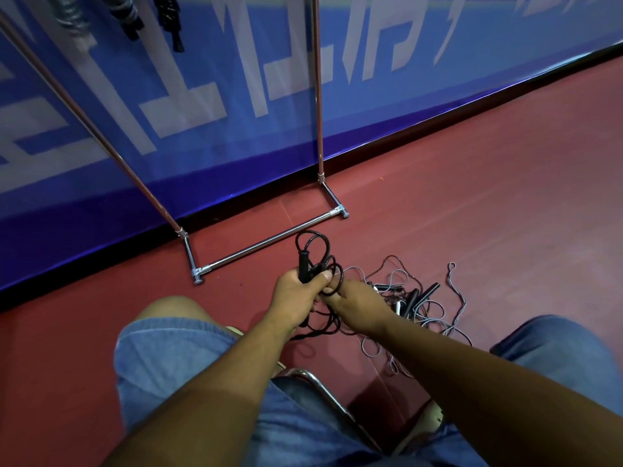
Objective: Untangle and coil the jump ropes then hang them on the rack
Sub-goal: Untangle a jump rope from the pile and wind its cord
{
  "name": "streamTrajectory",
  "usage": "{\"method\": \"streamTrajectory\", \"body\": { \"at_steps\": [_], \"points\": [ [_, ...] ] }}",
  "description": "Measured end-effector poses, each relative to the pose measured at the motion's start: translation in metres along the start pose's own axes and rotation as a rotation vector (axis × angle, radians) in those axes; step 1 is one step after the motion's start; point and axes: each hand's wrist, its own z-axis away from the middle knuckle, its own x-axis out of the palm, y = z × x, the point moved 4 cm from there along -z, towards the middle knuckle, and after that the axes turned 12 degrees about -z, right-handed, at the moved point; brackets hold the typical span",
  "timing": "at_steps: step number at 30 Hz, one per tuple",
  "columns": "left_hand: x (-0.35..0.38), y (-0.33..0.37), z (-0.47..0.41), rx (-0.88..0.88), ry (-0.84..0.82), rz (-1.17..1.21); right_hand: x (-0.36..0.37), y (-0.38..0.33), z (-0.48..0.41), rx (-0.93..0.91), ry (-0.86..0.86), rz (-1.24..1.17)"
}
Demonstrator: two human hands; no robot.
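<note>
Red sports flooring beside a blue banner wall, with a chrome tube rack (269,239) just ahead.
Left hand (296,298) grips a thin black jump rope (312,254), partly looped, handle upright; right hand (357,306) pinches its cord. Grey and black tangled ropes (414,298) lie unsorted on the floor; dark items already hang above, hard to identify.

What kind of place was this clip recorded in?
Probably an indoor sports hall or gym. A red sports floor runs up to a blue printed banner along its edge, and a metal rack stands there with ropes already hanging, beside tangled jump ropes.
</note>
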Motion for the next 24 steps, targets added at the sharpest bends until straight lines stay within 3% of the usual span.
{"method": "streamTrajectory", "body": {
  "at_steps": [4, 9, 17, 24],
  "points": [
    [-0.004, -0.001, -0.005, -0.031, 0.084, 0.052, -0.002, 0.001, -0.006, 0.094, 0.057, 0.088],
    [-0.011, 0.003, -0.008, -0.066, 0.176, 0.150, 0.000, 0.014, -0.007, 0.172, -0.037, 0.275],
    [-0.026, 0.001, -0.014, -0.075, 0.249, 0.171, 0.003, 0.043, -0.002, 0.123, -0.020, 0.310],
    [-0.043, 0.004, -0.017, -0.100, 0.446, 0.280, 0.006, 0.061, 0.003, 0.139, 0.025, 0.434]
  ]
}}
